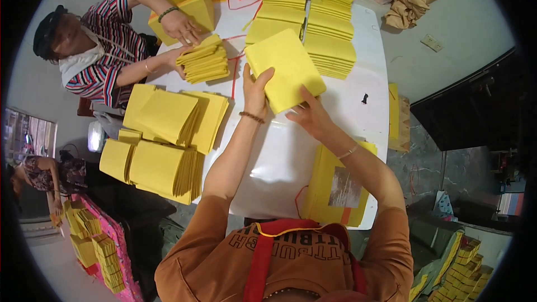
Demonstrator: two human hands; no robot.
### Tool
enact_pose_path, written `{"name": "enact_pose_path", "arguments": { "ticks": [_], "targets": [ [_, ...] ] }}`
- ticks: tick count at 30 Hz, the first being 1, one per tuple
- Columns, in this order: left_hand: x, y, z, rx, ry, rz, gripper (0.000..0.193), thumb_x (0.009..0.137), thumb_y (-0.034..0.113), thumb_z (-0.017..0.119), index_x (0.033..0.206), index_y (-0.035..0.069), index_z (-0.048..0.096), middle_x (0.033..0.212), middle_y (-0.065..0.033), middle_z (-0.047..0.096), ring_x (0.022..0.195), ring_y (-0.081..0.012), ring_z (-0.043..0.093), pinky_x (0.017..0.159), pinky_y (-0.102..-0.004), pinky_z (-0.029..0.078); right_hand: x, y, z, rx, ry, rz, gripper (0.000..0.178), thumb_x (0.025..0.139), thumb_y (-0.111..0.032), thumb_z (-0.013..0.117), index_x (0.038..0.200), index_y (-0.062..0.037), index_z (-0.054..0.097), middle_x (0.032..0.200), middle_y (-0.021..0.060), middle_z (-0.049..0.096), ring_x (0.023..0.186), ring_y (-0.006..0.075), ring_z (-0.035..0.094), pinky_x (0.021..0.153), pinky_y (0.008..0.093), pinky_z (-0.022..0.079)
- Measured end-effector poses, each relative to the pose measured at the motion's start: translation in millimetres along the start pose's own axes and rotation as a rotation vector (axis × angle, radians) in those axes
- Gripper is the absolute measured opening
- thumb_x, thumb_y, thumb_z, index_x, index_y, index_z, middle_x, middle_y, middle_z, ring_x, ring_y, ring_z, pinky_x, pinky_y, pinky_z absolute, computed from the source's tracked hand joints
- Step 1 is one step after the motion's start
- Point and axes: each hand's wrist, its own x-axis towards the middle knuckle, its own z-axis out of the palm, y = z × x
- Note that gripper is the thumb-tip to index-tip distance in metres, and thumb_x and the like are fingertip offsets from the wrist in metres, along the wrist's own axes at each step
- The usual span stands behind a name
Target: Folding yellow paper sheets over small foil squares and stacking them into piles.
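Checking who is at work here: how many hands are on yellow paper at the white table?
4: the person's left hand and right hand hold one yellow stack; a co-worker's two hands grip another stack.

The yellow paper stack [285,67] hides the left hand [256,90] fingertips; the small black thing [364,99] on the table is unidentifiable.

The stack of yellow paper sheets [286,68] is thick and square, with neat edges. It is lifted a little above the white table [358,78], tilted, with one corner pointing down-right.
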Motion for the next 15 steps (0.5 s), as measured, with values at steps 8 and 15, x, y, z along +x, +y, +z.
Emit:
{"name": "enact_pose_path", "arguments": {
  "ticks": [8, 15],
  "targets": [
    [-5, 20, 4, 0.002, -0.256, -0.243, 0.07, 0.075, 0.004, 0.063, 0.135, 0.001, 0.026, 0.119, -0.0172, 0.051, 0.102, -0.0244, 0.057, 0.082, -0.0344, 0.051, -4, -65, -15, -0.255, -0.327, -0.193, 0.075, 0.085, -0.027, 0.059, 0.141, -0.0137, 0.01, 0.135, 0.0121, 0.032, 0.125, 0.0244, 0.034, 0.101, 0.0358, 0.035],
    [11, 20, 2, 0.106, -0.202, -0.347, 0.078, 0.08, 0.024, 0.066, 0.137, -0.002, 0.021, 0.126, -0.0176, 0.045, 0.115, -0.0243, 0.047, 0.093, -0.0329, 0.042, 15, -68, 1, -0.128, -0.238, -0.258, 0.067, 0.077, -0.006, 0.067, 0.13, -0.0065, 0.026, 0.118, 0.0118, 0.046, 0.109, 0.0217, 0.05, 0.086, 0.0337, 0.048]
  ]
}}
